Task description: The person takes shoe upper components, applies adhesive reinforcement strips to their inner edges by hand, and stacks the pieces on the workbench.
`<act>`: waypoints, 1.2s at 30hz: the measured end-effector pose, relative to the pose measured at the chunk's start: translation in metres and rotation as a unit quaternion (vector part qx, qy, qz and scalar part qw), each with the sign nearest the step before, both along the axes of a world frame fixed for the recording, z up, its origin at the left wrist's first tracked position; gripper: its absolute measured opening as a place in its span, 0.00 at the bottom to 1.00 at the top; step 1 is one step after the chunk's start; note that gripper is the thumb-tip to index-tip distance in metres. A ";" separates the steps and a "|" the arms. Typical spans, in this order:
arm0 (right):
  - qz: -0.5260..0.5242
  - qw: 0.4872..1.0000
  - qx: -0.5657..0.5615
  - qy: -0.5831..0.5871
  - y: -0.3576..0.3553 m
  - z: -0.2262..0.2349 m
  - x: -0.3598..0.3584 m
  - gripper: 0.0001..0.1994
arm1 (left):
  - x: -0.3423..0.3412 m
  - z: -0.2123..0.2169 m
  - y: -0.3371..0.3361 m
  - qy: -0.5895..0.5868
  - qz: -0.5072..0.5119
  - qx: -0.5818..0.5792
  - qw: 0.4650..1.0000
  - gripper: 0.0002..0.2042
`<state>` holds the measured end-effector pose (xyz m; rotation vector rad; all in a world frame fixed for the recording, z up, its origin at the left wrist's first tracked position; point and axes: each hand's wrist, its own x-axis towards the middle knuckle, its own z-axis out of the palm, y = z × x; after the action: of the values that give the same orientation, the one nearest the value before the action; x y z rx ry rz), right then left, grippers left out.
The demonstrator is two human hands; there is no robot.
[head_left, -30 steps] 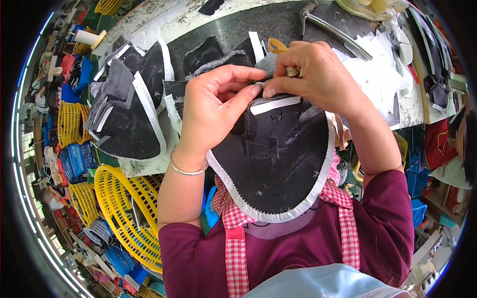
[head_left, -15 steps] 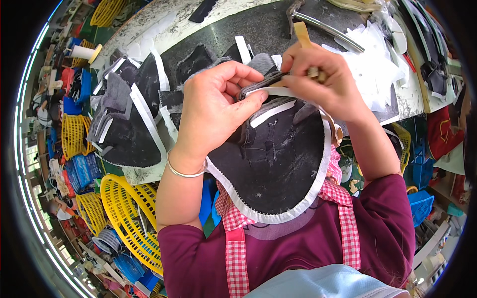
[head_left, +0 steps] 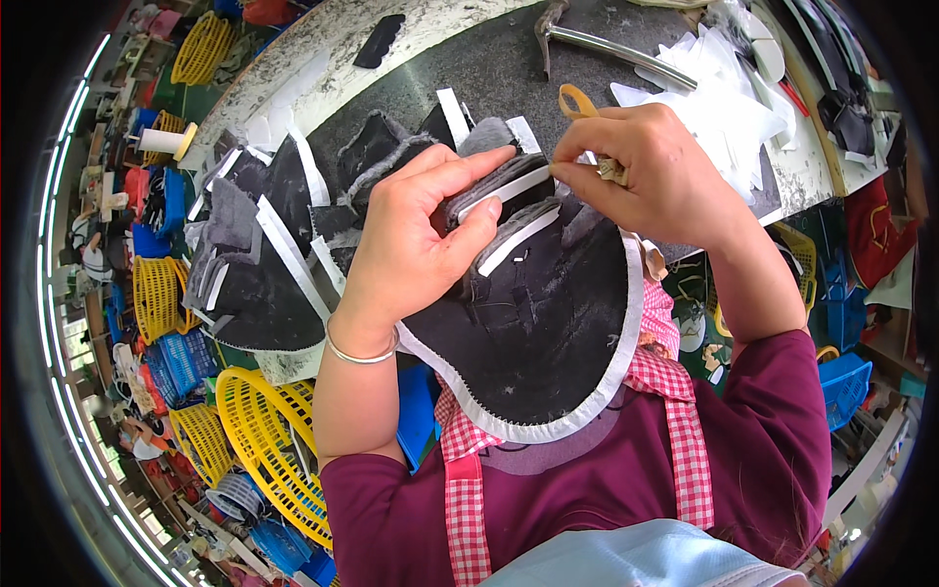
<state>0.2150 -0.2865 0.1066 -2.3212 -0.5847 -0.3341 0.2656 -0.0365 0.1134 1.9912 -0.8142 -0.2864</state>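
A black, grey-fleece-lined piece (head_left: 548,342) with white tape round its curved rim hangs in front of my chest. It looks like a shoe upper, though I cannot be sure. My left hand (head_left: 406,235) pinches its folded upper edge between thumb and fingers, beside a white strip (head_left: 518,186) along that edge. At the strip's right end, my right hand (head_left: 660,176) is closed, thumb and forefinger together. From that hand a tan strip (head_left: 577,101) loops up, and a small crumpled beige bit (head_left: 613,171) shows between the curled fingers.
Similar black pieces (head_left: 259,284) are piled on the table at left. A hammer (head_left: 626,57) lies at the back, beside a heap of white cut pieces (head_left: 719,108). Yellow baskets (head_left: 269,440) stand below at left; a white thread spool (head_left: 161,142) is farther off.
My right hand has shifted slightly right and down, and its tan strip now curls into a loop. My left hand has moved a little lower, uncovering more of the white strip on the folded edge.
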 end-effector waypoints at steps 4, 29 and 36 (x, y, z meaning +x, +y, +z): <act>-0.035 0.998 -0.048 -0.023 0.006 -0.002 -0.003 0.06 | 0.002 0.000 0.001 0.044 -0.044 0.008 0.998 0.19; -0.431 0.837 0.273 -0.200 -0.178 0.048 -0.044 0.11 | 0.010 0.033 0.112 -0.053 0.234 0.080 0.968 0.22; -0.039 0.988 0.141 0.043 0.016 0.025 0.010 0.11 | -0.016 -0.024 0.045 -0.139 0.192 0.018 0.971 0.14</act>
<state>0.2247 -0.2701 0.1314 -2.0762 -0.3776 -0.3296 0.2500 0.0085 0.0890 2.2021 -0.5754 0.2087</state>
